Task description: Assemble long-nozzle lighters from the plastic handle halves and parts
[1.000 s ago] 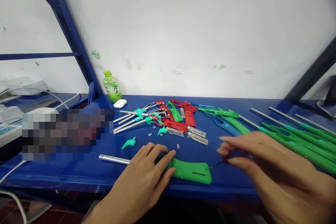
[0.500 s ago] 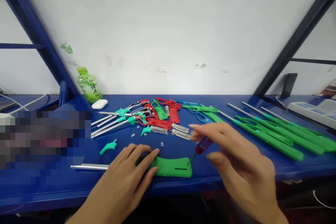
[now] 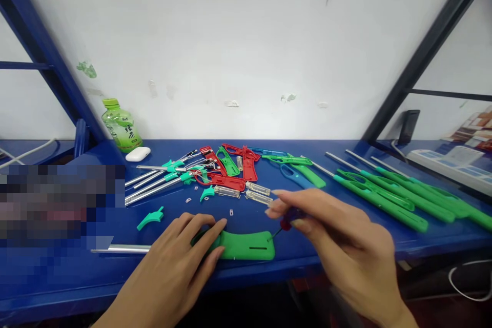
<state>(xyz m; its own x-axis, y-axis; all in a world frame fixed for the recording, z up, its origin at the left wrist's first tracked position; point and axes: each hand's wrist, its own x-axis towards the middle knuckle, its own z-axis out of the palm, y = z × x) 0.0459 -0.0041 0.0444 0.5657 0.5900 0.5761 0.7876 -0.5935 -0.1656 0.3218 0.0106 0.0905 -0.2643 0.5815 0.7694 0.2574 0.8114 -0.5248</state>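
Near the front of the blue table [image 3: 57,279], a green long-neck lighter [image 3: 246,245] lies flat, its metal tube pointing left. My left hand [image 3: 180,251] presses over its trigger area, fingers curled round the body and hiding that part. Between thumb and fingers, my right hand [image 3: 338,238] grips a small screwdriver [image 3: 285,223] with a dark red handle, mostly covered by the fingers. Its tip touches the right end of the green handle, at a small hole near the upper edge.
Metal tubes with teal parts [image 3: 169,179], red handle shells [image 3: 226,181] and clear fuel tanks [image 3: 258,197] lie behind my hands. Several green lighters [image 3: 380,197] lie on the right. A teal trigger piece [image 3: 151,218], a white case [image 3: 138,154] and a green bottle [image 3: 122,125] are left.
My right thumb and fingers have closed in around the screwdriver handle. Its tip stays at the lighter's end. The whole view has shifted slightly; my left hand keeps its hold.
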